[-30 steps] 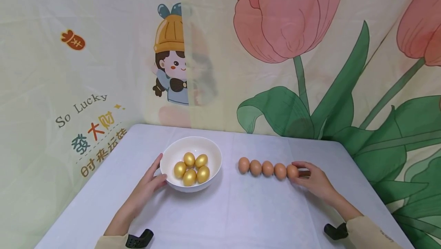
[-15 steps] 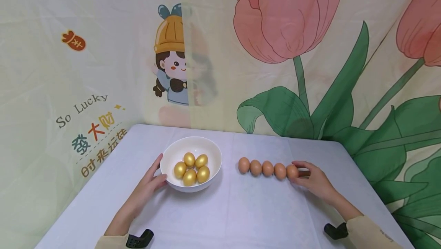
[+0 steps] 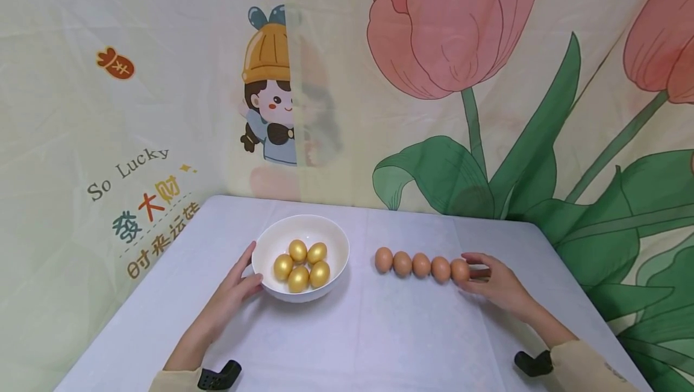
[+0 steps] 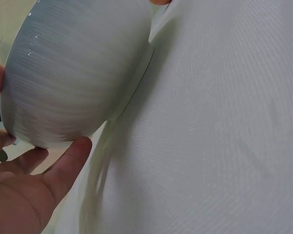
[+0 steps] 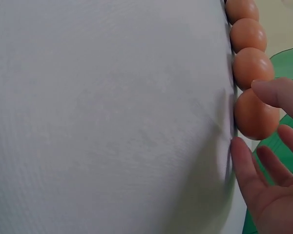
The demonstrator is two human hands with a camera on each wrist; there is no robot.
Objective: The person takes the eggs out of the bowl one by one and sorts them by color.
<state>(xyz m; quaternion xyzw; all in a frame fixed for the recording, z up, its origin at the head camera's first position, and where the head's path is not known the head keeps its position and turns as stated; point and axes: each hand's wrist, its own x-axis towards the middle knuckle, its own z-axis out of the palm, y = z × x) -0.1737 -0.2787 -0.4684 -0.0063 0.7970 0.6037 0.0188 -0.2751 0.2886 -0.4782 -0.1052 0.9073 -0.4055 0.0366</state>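
Observation:
A white bowl [image 3: 303, 297] stands on the left half of the table with several golden eggs [image 3: 298, 279] inside. My left hand [image 3: 230, 295] rests against the bowl's outer left side, fingers spread and touching its wall. In the left wrist view the thumb [image 4: 71, 168] meets the wall low down. Several brown eggs [image 3: 420, 265] form a row right of the bowl. At the row's right end is the last brown egg [image 5: 256, 116], with my right hand [image 3: 501, 286] around it. In the right wrist view one finger overlaps this egg, and the thumb lies just beside it.
A white cloth covers the table [image 3: 358, 332], whose back edge meets a printed curtain [image 3: 336, 79] with tulips and a cartoon figure. Each forearm carries a black wrist device [image 3: 219, 376] by a beige sleeve [image 3: 588, 368].
My right hand and forearm have shifted slightly to the right, loosening from the last brown egg. The left hand, the bowl and all the eggs look unmoved.

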